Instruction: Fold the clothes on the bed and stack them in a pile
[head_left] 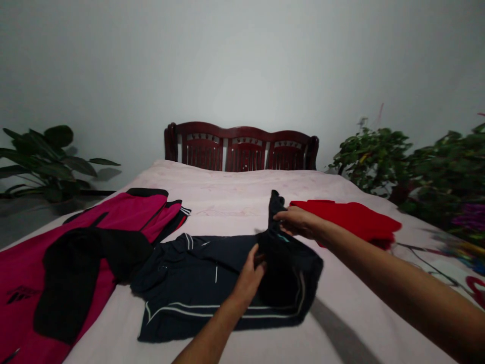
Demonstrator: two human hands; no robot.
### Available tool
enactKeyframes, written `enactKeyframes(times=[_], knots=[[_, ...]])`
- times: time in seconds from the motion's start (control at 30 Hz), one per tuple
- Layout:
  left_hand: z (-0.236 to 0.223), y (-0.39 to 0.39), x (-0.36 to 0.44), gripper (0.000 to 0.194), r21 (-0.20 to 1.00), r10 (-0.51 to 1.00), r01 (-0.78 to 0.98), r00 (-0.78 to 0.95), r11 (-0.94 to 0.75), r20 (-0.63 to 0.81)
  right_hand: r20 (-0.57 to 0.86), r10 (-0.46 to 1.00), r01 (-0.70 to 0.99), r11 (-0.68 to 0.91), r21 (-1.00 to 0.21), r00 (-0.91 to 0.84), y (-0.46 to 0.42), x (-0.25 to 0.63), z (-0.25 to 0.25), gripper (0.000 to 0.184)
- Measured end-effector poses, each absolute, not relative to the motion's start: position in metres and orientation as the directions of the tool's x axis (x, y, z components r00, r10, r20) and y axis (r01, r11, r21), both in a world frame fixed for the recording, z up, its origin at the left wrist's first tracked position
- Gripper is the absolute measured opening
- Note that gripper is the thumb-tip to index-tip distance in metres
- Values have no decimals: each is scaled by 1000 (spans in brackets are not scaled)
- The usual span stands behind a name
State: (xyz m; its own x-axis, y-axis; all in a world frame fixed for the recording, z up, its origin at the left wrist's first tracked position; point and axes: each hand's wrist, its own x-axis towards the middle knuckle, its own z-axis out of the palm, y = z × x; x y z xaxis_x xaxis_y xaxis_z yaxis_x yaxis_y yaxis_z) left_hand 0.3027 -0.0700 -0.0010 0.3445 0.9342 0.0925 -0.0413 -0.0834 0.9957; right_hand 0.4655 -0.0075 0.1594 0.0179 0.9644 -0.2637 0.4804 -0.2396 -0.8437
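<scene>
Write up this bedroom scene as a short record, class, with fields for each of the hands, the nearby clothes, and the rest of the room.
Left hand: gripping a fold of a dark navy track jacket with white stripes
Right hand: holding a raised dark fabric sleeve
Nearby clothes: red cloth garment to the right; magenta and black jacket to the left
Surface: pale pink bedcover
Rest: dark red wooden headboard; leafy green plants beside the bed
</scene>
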Motion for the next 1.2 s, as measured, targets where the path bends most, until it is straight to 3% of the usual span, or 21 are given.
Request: enactKeyframes(times=[0.07,0.13,0.2,0.27,0.33,0.4,0.47,0.57,0.63,0.7,0.77,0.9,0.97,1.07,1.2], knots=[[4,-60,280,63,962,951,-267,307,49,37,-356,932,459,-284,-842,-75,-9,423,146,12],[5,-51,245,73,930,946,-330,321,162,-51,-369,893,430,-237,-871,-256,-15,390,119,12],[2,-47,206,80,881,920,-365,352,302,-170,-251,908,459,-76,-885,-335,-25,369,81,10],[-2,-47,175,80,846,902,-370,347,384,-258,-30,942,558,171,-812,-333,-36,359,42,11],[-8,-50,162,70,835,902,-361,282,416,-327,143,930,634,338,-696,-338,-46,355,12,19],[-14,-54,165,58,854,921,-345,159,389,-355,213,914,650,397,-649,-345,-53,355,-2,25],[-21,-58,178,56,917,953,-266,22,297,-303,235,912,632,404,-661,-338,-56,358,0,27],[-26,-67,196,63,998,992,14,-111,62,-60,318,900,678,435,-593,-299,-55,370,16,33],[-24,-75,202,64,956,981,264,-111,-126,160,371,891,782,421,-460,-262,-53,380,21,42],[-19,-83,204,60,832,952,486,-4,-266,307,352,911,880,336,-336,-214,-52,387,17,51],[-11,-90,205,58,697,940,634,167,-334,299,285,937,928,276,-251,-201,-53,388,6,55],[-4,-99,207,62,497,934,799,351,-337,70,151,938,916,338,-215,-311,-53,385,-3,55],[-4,-99,206,62,445,928,829,372,-338,13,113,938,907,347,-239,-329,-50,390,3,54],[-6,-100,202,61,418,925,841,380,-345,-2,123,975,933,215,-289,-187,-42,410,9,56],[2,-93,201,51,396,937,855,347,-336,45,101,994,864,94,-495,-50,-41,442,-6,67]])
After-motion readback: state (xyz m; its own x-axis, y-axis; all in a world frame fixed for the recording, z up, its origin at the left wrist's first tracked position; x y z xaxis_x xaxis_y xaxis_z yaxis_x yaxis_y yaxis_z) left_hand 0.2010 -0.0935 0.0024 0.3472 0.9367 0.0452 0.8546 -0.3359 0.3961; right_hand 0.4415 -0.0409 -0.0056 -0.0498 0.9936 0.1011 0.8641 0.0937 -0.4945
